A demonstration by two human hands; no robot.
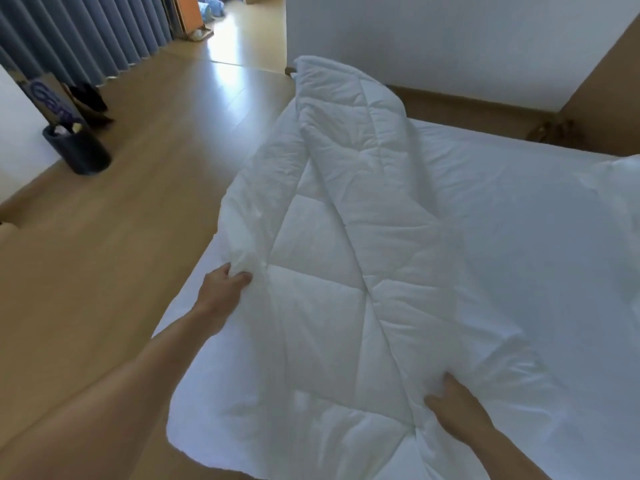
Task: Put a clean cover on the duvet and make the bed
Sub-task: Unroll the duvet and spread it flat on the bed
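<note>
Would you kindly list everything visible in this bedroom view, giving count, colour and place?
duvet: one, white, quilted, bunched lengthwise on the bed
bed: one, white sheet, filling the right side
bin: one, dark, on the floor at left
curtain: one run, blue-grey, pleated, upper left
floor: light wood, left and centre
wall: white, behind the bed
left hand: one, gripping the duvet's left edge
right hand: one, gripping a duvet fold at lower right
</note>
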